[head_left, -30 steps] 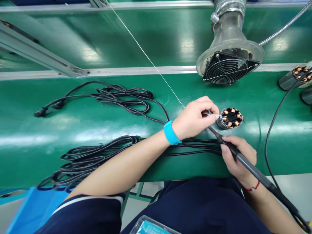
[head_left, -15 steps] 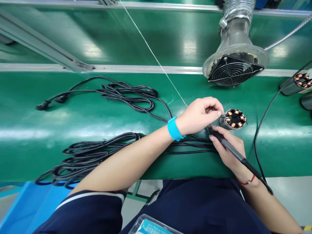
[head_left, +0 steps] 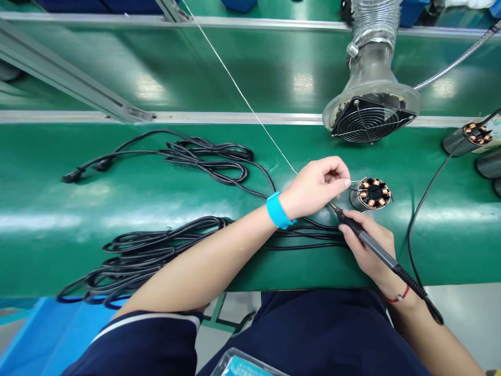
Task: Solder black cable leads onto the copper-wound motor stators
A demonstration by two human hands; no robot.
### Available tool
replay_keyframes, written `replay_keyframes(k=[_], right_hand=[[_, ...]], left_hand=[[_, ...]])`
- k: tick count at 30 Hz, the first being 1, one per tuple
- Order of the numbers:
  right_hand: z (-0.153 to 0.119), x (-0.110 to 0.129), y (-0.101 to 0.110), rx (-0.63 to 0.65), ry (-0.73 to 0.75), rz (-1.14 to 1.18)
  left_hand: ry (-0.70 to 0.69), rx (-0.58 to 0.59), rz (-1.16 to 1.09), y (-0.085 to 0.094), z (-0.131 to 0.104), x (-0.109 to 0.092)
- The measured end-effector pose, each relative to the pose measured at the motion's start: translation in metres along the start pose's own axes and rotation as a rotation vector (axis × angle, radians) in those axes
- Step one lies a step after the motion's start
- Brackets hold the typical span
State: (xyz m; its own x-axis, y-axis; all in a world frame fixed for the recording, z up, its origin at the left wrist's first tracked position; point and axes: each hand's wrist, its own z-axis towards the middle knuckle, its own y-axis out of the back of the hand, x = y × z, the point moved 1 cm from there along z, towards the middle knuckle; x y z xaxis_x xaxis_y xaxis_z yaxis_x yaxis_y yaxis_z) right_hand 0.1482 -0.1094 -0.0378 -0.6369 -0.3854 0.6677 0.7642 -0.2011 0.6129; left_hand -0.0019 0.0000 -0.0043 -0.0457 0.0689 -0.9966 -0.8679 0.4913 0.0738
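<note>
My left hand (head_left: 319,185), with a blue wristband, is closed in a pinch on a thin solder wire (head_left: 250,108) that runs down from the top of the view. The wire's end pokes out past my fingertips toward a motor stator (head_left: 371,194) with copper windings, standing upright on the bench. In my right hand (head_left: 371,245) is a soldering iron (head_left: 370,240), gripped like a pen. Its metal tip points up and left, below my left palm, and the very end is hidden there. Dark leads at the stator's left side reach toward my left fingers.
Coiled black power cords (head_left: 211,156) with plugs and a second cord bundle (head_left: 136,261) lie on the green bench (head_left: 35,209) to the left. A fume extractor hood (head_left: 368,117) hangs behind the stator. More stators (head_left: 465,138) stand at right, near the iron's cable (head_left: 422,198).
The view has tilted a little, so the bench sits slightly lower. More of the iron's metal tip shows below my left hand. Both hands keep their holds.
</note>
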Motion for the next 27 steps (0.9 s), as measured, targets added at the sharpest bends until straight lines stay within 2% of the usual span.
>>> replay_keyframes(k=[4,11,15,18,22,24,27], right_hand=[[0.002,-0.004,-0.007,0.0,-0.014,-0.003],[0.003,-0.006,-0.007,0.051,-0.048,-0.015],[-0.001,-0.003,-0.002,0.022,-0.056,0.01],[-0.015,-0.002,0.011,-0.088,0.015,0.017],[-0.031,-0.003,0.029,-0.364,0.128,0.049],[-0.028,-0.003,0.032,-0.457,0.059,0.078],[-0.009,-0.005,0.029,-0.434,-0.145,0.123]], left_hand=[[-0.004,-0.003,-0.009,-0.001,0.0,0.0],[-0.006,-0.006,-0.004,-0.002,0.0,0.0],[0.006,-0.001,-0.031,-0.002,-0.001,0.0],[0.003,-0.01,-0.016,-0.002,-0.001,0.0],[0.002,-0.003,-0.013,0.0,-0.001,0.001],[0.015,0.014,-0.035,0.0,-0.001,0.001],[0.024,0.051,-0.086,-0.001,-0.003,0.0]])
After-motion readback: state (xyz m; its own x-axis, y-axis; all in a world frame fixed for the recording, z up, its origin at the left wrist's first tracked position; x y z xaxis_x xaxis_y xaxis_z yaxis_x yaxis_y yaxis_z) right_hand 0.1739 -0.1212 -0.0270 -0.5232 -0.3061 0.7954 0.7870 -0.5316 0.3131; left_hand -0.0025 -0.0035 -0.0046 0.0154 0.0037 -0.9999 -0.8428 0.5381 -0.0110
